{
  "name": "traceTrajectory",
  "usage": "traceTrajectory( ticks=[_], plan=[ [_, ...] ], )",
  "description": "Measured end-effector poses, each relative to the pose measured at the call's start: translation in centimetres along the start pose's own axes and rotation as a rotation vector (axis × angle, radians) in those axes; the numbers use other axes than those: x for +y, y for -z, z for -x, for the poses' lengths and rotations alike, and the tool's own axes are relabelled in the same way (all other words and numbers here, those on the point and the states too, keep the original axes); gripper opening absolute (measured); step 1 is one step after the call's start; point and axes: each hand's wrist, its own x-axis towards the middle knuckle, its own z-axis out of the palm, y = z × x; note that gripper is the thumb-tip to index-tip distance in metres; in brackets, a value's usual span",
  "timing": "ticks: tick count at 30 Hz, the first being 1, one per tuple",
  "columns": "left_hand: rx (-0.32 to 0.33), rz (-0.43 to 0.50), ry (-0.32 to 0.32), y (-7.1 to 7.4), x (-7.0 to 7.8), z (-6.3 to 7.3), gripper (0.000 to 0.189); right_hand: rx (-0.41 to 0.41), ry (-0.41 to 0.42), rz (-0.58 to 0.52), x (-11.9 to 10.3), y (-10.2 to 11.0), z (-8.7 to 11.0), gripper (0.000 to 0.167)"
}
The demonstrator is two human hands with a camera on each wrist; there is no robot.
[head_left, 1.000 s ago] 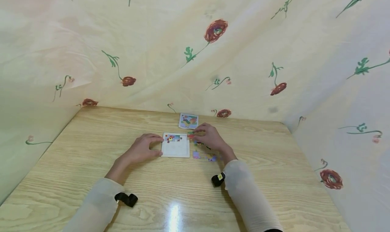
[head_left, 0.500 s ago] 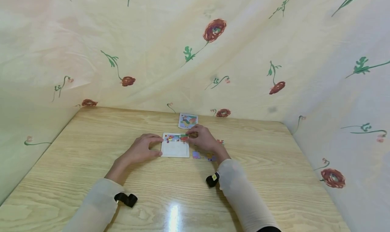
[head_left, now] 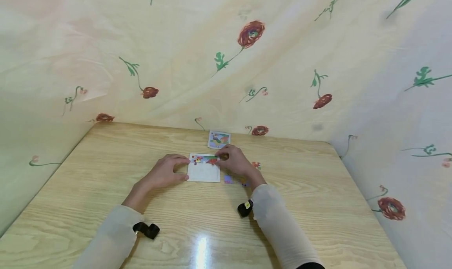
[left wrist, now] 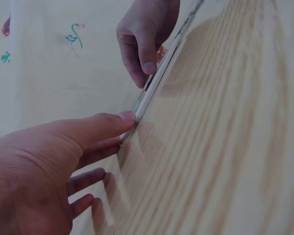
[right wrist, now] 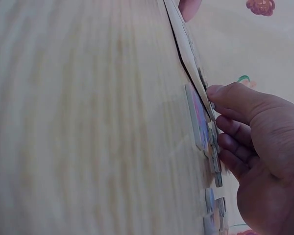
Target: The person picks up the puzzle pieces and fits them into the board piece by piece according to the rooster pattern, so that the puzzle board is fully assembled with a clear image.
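Observation:
A white square puzzle tray (head_left: pixel 203 174) lies on the table, with joined pieces (head_left: pixel 199 159) along its top row. My left hand (head_left: pixel 166 171) steadies the tray's left edge, its thumb by the near corner and its fingertips by the far one. At the tray's upper right corner, my right hand (head_left: pixel 236 162) pinches a red and green puzzle piece (head_left: pixel 211 160) lying at the right end of that row. In the right wrist view, thumb and curled fingers meet at the tray's edge; the exact contact is partly hidden.
Loose pieces lie right of the tray: a purple one (head_left: pixel 228 179), a purple and orange one (head_left: pixel 244 182) and a red one (head_left: pixel 256 165). The right hand hides others. A picture card (head_left: pixel 219 139) lies behind the tray. Floral cloth (head_left: pixel 176 64) surrounds the table.
My right hand has moved left from the loose pieces, carrying the red and green piece onto the tray's top row, where it now lies beside the others. My left hand has stayed put.

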Motion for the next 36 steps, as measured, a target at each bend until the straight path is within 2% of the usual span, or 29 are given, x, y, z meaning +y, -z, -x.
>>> traceTrajectory(
  ticks=[36],
  plan=[
    [-0.014,0.007,0.018,0.2,0.13,-0.11,0.056,-0.037,0.012,-0.03,-0.16,0.3,-0.47,0.023]
  ],
)
